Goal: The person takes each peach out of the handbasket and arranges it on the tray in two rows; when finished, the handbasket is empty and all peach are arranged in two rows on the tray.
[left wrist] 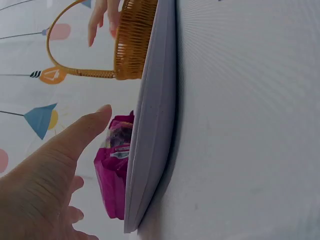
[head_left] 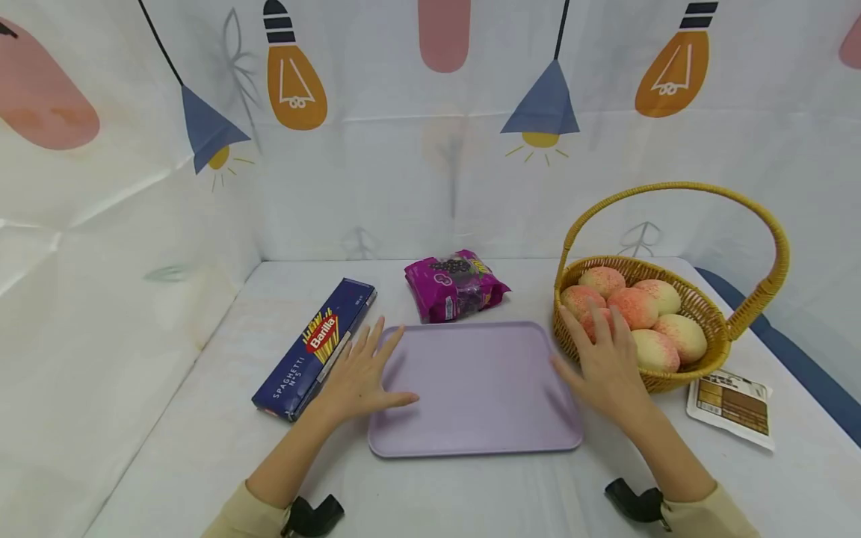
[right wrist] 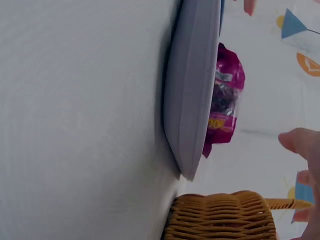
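Note:
A pale purple tray (head_left: 477,388) lies flat on the white table. Over its left edge my left hand (head_left: 359,377) is held with fingers spread and nothing in them, close beside a blue Barilla spaghetti box (head_left: 312,351). My right hand (head_left: 608,370), fingers also apart, hovers between the tray's right edge and a wicker basket (head_left: 723,351) filled with several peaches (head_left: 634,308). Its fingertips overlap the nearest peaches in the head view. In the left wrist view the thumb (left wrist: 82,131) stretches toward the tray wall (left wrist: 155,115).
Behind the tray sits a purple snack bag (head_left: 457,285). A brown and white packet (head_left: 732,407) lies right of the basket, whose tall handle (head_left: 679,187) arches upward. A printed white curtain (head_left: 403,187) hangs behind the table.

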The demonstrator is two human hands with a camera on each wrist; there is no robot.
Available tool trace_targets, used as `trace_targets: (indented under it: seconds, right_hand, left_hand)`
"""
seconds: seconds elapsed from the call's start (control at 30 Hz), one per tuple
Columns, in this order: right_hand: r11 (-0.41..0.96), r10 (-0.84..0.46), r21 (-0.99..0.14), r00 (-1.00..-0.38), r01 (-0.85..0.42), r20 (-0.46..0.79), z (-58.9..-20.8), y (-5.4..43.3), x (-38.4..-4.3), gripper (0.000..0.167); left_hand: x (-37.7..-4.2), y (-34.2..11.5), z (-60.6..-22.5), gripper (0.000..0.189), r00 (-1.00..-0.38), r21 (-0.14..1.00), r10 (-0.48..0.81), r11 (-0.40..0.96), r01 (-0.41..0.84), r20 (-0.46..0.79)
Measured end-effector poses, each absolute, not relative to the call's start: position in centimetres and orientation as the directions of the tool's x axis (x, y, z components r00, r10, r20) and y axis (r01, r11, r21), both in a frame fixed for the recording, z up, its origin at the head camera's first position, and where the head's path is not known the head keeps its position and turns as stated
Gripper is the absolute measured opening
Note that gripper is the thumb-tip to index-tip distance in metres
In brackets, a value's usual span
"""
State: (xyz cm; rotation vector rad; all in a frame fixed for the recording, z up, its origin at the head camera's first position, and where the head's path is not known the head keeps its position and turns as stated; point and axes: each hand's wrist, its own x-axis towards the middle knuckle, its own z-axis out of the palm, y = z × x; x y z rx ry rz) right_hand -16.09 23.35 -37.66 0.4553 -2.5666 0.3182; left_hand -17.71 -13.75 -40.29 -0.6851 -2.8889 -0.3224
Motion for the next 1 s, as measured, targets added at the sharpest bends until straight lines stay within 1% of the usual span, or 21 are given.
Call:
trace_targets:
  seconds: [0.13,0.3,0.5,0.67,0.8,1.0]
  right_hand:
    - [0.92,-0.212,-0.196,-0.853,-0.339,0.476,-37.8,23.6,-16.1,0.066]
    - [0.925,-0.17,-0.235,-0.878,-0.298,0.447,-37.8,24.0,-16.3,0.06]
    - [0.939,-0.128,-0.245,-0.908,-0.24,0.398,-37.5,24.4,-16.2,0.05]
    - [0.946,-0.106,-0.25,-0.927,-0.205,0.36,-37.4,24.9,-16.2,0.048]
    - [0.951,-0.1,-0.238,-0.923,-0.199,0.372,-37.4,25.2,-16.3,0.047]
    - [0.963,-0.109,-0.17,-0.881,-0.208,0.461,-37.6,25.4,-16.6,0.045]
  left_hand:
    - [-17.9,-13.9,-40.6,0.106,-0.885,0.221,0.423,0.86,0.46,0.195]
    - [-18.1,-14.2,-41.0,0.103,-0.886,0.26,0.426,0.849,0.461,0.181]
    - [-18.4,-14.3,-41.4,0.099,-0.897,0.318,0.421,0.838,0.442,0.136]
    - [-18.4,-14.5,-41.8,0.097,-0.903,0.373,0.416,0.825,0.425,0.109]
    - [-18.7,-14.6,-42.3,0.096,-0.903,0.407,0.42,0.812,0.419,0.093]
    - [-19.0,-14.7,-43.0,0.095,-0.9,0.426,0.425,0.8,0.423,0.096]
